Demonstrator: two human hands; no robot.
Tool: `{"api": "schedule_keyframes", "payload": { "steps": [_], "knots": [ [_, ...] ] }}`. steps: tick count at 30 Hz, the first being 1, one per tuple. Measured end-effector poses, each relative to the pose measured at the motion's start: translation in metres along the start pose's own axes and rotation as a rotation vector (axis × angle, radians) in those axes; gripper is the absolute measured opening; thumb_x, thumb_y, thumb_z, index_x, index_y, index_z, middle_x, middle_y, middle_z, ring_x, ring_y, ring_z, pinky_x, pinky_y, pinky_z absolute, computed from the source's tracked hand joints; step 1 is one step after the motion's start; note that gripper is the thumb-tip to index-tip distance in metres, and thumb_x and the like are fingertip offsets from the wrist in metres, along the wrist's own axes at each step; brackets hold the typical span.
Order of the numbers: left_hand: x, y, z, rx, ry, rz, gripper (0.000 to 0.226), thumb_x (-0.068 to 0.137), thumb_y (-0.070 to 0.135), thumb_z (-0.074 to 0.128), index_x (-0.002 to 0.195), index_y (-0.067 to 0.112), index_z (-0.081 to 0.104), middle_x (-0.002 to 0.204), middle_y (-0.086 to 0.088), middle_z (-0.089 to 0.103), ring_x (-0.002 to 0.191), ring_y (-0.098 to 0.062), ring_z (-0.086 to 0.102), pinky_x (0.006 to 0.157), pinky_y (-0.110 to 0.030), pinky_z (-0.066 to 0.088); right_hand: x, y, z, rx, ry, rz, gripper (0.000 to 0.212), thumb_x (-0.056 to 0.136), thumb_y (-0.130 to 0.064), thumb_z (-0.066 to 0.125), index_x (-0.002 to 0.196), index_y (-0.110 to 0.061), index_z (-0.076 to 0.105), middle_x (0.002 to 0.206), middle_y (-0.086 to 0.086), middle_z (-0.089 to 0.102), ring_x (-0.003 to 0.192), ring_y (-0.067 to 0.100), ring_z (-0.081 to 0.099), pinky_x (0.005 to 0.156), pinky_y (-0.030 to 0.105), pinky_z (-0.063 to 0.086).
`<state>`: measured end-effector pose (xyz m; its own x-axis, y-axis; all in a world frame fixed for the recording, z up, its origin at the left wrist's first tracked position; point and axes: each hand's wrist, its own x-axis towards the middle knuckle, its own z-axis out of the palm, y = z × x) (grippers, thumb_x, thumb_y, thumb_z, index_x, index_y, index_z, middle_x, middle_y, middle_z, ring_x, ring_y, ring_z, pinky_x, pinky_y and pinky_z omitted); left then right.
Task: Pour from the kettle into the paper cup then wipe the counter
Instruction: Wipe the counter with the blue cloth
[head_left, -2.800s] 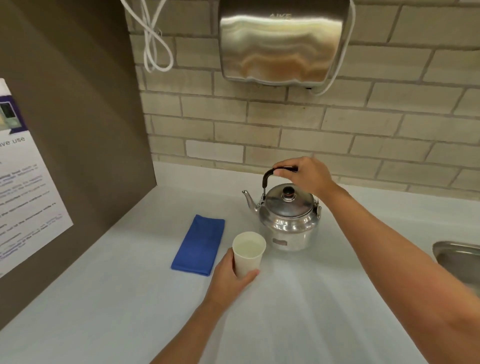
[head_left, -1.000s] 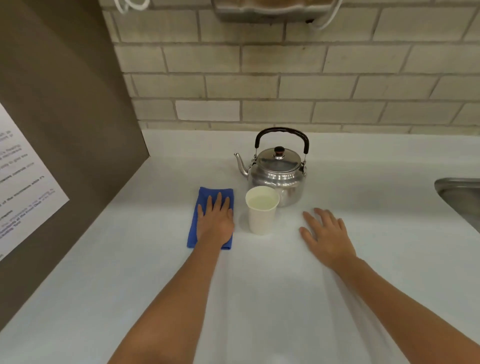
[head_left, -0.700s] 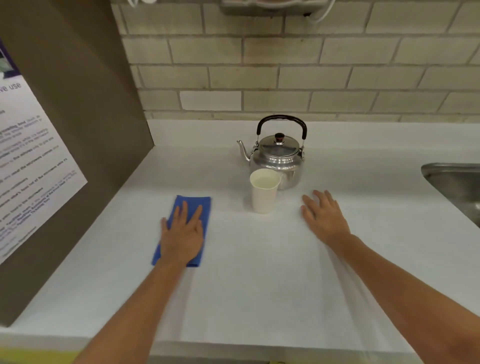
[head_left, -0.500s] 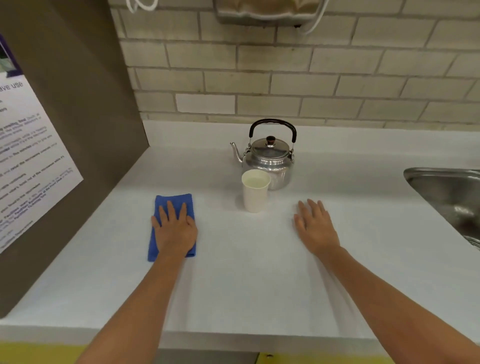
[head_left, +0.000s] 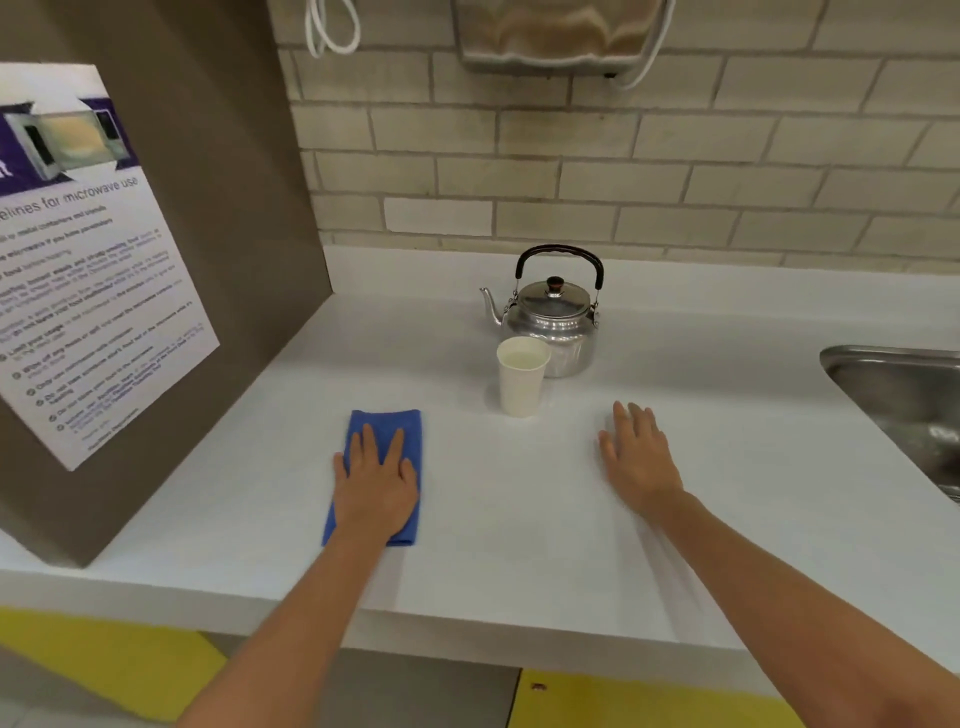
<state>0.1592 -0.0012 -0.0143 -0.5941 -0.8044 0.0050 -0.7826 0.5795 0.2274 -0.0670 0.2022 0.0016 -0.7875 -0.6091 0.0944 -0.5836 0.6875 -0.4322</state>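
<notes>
A steel kettle (head_left: 553, 322) with a black handle stands upright at the back of the white counter (head_left: 493, 525). Just in front of it, a white paper cup (head_left: 521, 382) stands upright with liquid inside. A folded blue cloth (head_left: 387, 423) lies left of the cup. My left hand (head_left: 375, 486) presses flat on the cloth, fingers slightly apart, covering its near half. My right hand (head_left: 636, 462) rests flat and empty on the counter, right of the cup.
A steel sink (head_left: 904, 384) is sunk into the counter at the right edge. A brown panel with a microwave notice (head_left: 104, 260) walls off the left side. A hand dryer (head_left: 556, 36) and a looped white cable (head_left: 332, 31) hang on the brick wall. The counter's front edge is close to me.
My right hand left the kettle handle and my left hand left the cup. The left hand then slid the blue cloth left and toward me. The right hand stays flat.
</notes>
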Motion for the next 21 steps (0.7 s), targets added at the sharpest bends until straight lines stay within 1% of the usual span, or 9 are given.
{"api": "schedule_keyframes", "payload": {
  "steps": [3, 5, 7, 10, 12, 14, 15, 18, 21],
  "knots": [
    [-0.007, 0.022, 0.006, 0.008, 0.028, -0.063, 0.053, 0.098, 0.032, 0.016, 0.147, 0.02, 0.002, 0.157, -0.016, -0.002, 0.145, -0.031, -0.001, 0.118, -0.047, 0.001, -0.005, 0.009, -0.008, 0.083, 0.047, 0.0, 0.05, 0.099, -0.027, 0.031, 0.145, -0.009, 0.021, 0.154, 0.016, 0.017, 0.144, 0.029, 0.008, 0.119, 0.045, 0.013],
    [-0.026, 0.066, 0.019, 0.028, 0.073, -0.084, 0.053, 0.098, 0.032, 0.015, 0.147, 0.018, 0.001, 0.157, -0.019, -0.002, 0.145, -0.033, -0.002, 0.118, -0.047, 0.0, -0.007, 0.021, -0.015, 0.086, 0.067, -0.015, 0.049, 0.099, -0.027, 0.03, 0.145, -0.009, 0.022, 0.153, 0.016, 0.019, 0.143, 0.03, 0.011, 0.118, 0.046, 0.014],
    [-0.049, 0.13, 0.032, 0.021, 0.079, -0.037, 0.053, 0.098, 0.031, 0.016, 0.147, 0.016, 0.001, 0.156, -0.021, -0.003, 0.144, -0.036, -0.003, 0.117, -0.047, 0.0, -0.005, 0.039, -0.024, 0.042, 0.059, -0.016, 0.049, 0.1, -0.026, 0.03, 0.145, -0.009, 0.023, 0.153, 0.016, 0.02, 0.143, 0.031, 0.011, 0.118, 0.046, 0.015],
    [-0.07, 0.226, 0.046, -0.003, -0.017, 0.072, 0.054, 0.098, 0.031, 0.016, 0.146, 0.014, -0.003, 0.155, -0.022, -0.009, 0.143, -0.038, -0.009, 0.117, -0.049, -0.003, 0.002, 0.072, -0.037, -0.057, 0.007, 0.001, 0.048, 0.1, -0.028, 0.027, 0.145, -0.011, 0.023, 0.154, 0.014, 0.019, 0.144, 0.029, 0.008, 0.117, 0.046, 0.011],
    [-0.078, 0.259, 0.053, -0.002, -0.068, 0.161, 0.054, 0.098, 0.032, 0.016, 0.146, 0.014, -0.003, 0.155, -0.021, -0.011, 0.143, -0.037, -0.012, 0.117, -0.048, -0.005, 0.009, 0.091, -0.045, -0.071, -0.046, 0.023, 0.048, 0.1, -0.03, 0.025, 0.145, -0.013, 0.022, 0.155, 0.012, 0.017, 0.144, 0.028, 0.007, 0.117, 0.046, 0.01],
    [-0.079, 0.253, 0.056, -0.023, -0.053, 0.197, 0.055, 0.098, 0.033, 0.017, 0.147, 0.015, -0.001, 0.156, -0.018, -0.009, 0.144, -0.032, -0.01, 0.118, -0.046, -0.004, 0.018, 0.109, -0.05, -0.092, -0.072, 0.003, 0.047, 0.1, -0.031, 0.024, 0.144, -0.015, 0.023, 0.155, 0.01, 0.018, 0.144, 0.027, 0.008, 0.117, 0.047, 0.009],
    [-0.077, 0.24, 0.056, -0.026, -0.016, 0.168, 0.056, 0.097, 0.034, 0.018, 0.147, 0.015, 0.001, 0.157, -0.017, -0.006, 0.145, -0.03, -0.007, 0.118, -0.045, -0.002, 0.023, 0.118, -0.053, -0.111, -0.084, -0.013, 0.047, 0.1, -0.032, 0.023, 0.144, -0.016, 0.024, 0.155, 0.01, 0.018, 0.144, 0.027, 0.008, 0.117, 0.047, 0.009],
    [-0.065, 0.192, 0.051, -0.009, 0.088, -0.043, 0.058, 0.097, 0.035, 0.021, 0.146, 0.01, 0.005, 0.157, -0.019, 0.002, 0.145, -0.03, 0.001, 0.118, -0.045, 0.005, 0.039, 0.138, -0.063, -0.156, -0.116, -0.03, 0.046, 0.099, -0.033, 0.023, 0.142, -0.018, 0.028, 0.154, 0.01, 0.02, 0.144, 0.026, 0.008, 0.117, 0.049, 0.01],
    [-0.058, 0.181, 0.05, 0.008, 0.115, -0.139, 0.058, 0.097, 0.034, 0.023, 0.146, 0.008, 0.007, 0.156, -0.02, 0.006, 0.145, -0.032, 0.005, 0.118, -0.046, 0.006, 0.052, 0.146, -0.068, -0.185, -0.132, -0.057, 0.046, 0.099, -0.034, 0.025, 0.142, -0.019, 0.028, 0.155, 0.008, 0.02, 0.144, 0.024, 0.009, 0.116, 0.049, 0.01]
  ]
}}
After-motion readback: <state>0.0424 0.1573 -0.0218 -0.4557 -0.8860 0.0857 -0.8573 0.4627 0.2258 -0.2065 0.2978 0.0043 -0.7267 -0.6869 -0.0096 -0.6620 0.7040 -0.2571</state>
